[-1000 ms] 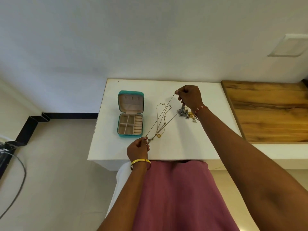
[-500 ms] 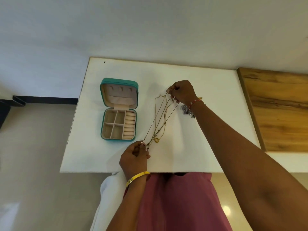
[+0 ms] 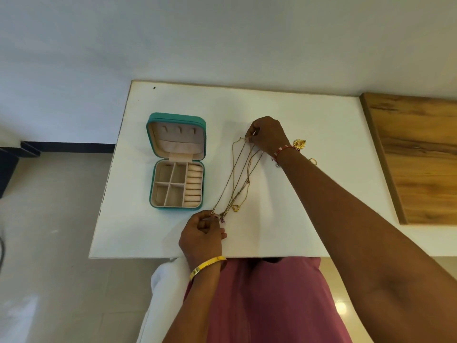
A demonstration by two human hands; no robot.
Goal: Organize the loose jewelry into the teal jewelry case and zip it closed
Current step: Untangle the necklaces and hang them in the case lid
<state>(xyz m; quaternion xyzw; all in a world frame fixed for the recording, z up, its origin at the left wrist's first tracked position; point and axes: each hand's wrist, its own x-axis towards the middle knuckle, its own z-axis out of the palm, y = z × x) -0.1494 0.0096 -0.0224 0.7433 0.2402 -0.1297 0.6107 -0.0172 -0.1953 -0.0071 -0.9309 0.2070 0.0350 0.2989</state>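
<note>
Your case point(image 3: 176, 160) sits open on the white surface point(image 3: 309, 194), rigid, light, compartments bare. The chains point(image 3: 241, 179) lie stretched just right of it: thin, limp, light, tangle-prone, so grip by the ends. Your right hand point(image 3: 268, 136) pinches the far ends, your left hand point(image 3: 202, 235) pinches the near ends. A heart pendant point(image 3: 236, 207) lies on the surface. No readable writing.

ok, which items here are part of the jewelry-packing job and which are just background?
Job:
- teal jewelry case, open, compartments empty
- gold chains, pinched by left hand and right hand
- heart pendant
- gold pieces beside right wrist

Background:
- white table
- wooden panel
</note>
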